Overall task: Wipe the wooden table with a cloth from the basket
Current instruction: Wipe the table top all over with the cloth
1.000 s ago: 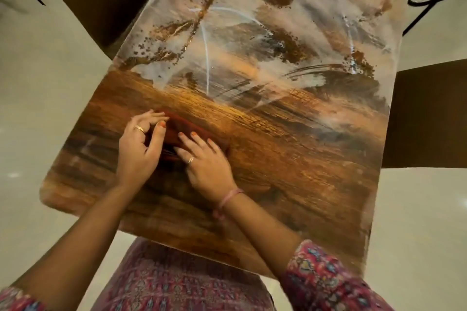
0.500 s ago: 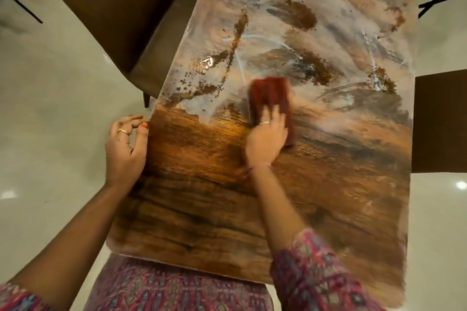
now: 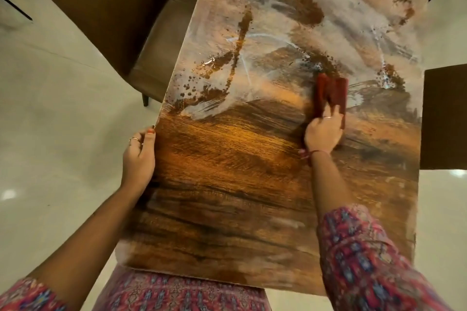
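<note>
Dark red folded cloth (image 3: 329,94) lies flat on the brown wooden bench (image 3: 227,171), toward its right edge, touching a brown smear. The right hand (image 3: 322,131) presses it with straight fingers. The left hand (image 3: 138,156) grips the bench's left edge, thumb on top. White streaks and brown spatter (image 3: 202,76) cover the far half. A brown chair (image 3: 121,20) stands beyond the left edge.
</note>
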Action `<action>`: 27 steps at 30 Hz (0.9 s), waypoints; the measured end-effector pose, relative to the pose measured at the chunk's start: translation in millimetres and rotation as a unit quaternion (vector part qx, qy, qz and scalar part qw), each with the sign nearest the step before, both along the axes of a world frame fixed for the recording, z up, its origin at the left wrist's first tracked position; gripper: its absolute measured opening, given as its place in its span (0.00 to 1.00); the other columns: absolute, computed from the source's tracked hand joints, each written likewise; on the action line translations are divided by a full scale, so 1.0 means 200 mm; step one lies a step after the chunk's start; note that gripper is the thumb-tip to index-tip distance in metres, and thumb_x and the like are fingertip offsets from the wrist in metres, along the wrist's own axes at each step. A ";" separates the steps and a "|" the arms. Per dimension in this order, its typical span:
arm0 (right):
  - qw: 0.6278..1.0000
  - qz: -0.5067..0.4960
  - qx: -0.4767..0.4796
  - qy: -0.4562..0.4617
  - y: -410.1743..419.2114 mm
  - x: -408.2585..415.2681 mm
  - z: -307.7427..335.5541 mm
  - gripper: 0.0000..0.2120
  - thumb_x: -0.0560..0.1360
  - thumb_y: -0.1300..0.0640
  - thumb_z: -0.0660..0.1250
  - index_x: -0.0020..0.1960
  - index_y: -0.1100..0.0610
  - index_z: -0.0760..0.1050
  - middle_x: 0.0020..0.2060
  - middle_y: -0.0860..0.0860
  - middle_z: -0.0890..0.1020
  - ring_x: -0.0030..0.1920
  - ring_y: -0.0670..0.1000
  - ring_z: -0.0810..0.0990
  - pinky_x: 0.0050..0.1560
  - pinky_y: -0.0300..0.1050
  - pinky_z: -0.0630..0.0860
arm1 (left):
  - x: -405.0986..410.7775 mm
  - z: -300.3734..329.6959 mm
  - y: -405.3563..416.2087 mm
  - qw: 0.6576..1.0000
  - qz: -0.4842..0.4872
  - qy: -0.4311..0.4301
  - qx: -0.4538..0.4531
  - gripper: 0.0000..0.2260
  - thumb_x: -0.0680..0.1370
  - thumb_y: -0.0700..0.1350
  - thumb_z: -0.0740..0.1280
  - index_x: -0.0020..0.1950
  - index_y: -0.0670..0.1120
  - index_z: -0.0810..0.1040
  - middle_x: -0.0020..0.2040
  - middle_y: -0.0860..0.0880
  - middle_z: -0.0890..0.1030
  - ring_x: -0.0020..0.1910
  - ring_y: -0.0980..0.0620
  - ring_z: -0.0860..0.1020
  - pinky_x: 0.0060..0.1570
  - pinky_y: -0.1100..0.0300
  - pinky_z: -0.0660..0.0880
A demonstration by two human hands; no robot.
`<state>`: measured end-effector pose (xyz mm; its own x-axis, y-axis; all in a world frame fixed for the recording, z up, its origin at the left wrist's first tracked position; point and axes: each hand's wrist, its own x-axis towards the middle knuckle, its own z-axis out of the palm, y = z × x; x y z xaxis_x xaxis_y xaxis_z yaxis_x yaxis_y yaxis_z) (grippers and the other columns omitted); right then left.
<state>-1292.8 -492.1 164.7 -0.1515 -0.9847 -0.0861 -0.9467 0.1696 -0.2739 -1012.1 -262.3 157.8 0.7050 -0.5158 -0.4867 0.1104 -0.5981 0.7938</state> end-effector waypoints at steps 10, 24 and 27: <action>0.948 0.311 0.023 -0.069 0.65 0.89 -0.06 0.24 0.76 0.63 0.55 0.71 0.54 0.67 0.75 0.53 0.62 0.75 0.57 0.56 0.74 0.59 0.53 | 0.09 -0.06 -0.04 0.955 0.192 0.217 -0.065 0.19 0.82 0.50 0.51 0.51 0.44 0.80 0.47 0.50 0.82 0.45 0.56 0.79 0.50 0.62 0.74; 0.936 0.349 0.027 -0.027 -0.01 1.20 -0.07 0.24 0.78 0.61 0.54 0.73 0.49 0.64 0.76 0.49 0.60 0.76 0.53 0.54 0.74 0.58 0.51 | 0.11 -0.08 -0.01 0.944 0.187 0.262 -0.071 0.27 0.81 0.55 0.45 0.49 0.44 0.81 0.45 0.49 0.84 0.48 0.51 0.80 0.47 0.59 0.73; 0.955 0.292 0.037 -0.026 -0.17 1.28 -0.07 0.25 0.78 0.62 0.53 0.74 0.48 0.61 0.77 0.49 0.56 0.76 0.53 0.51 0.75 0.57 0.48 | 0.11 -0.08 -0.01 0.946 0.185 0.256 -0.072 0.27 0.81 0.55 0.46 0.49 0.44 0.82 0.47 0.48 0.84 0.47 0.51 0.80 0.47 0.59 0.74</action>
<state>-1037.4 -525.4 150.2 0.4276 -0.8912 -0.1516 -0.8717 -0.3621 -0.3301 -991.0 -264.0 140.9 0.5410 -0.3662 -0.7571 0.6835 -0.3330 0.6496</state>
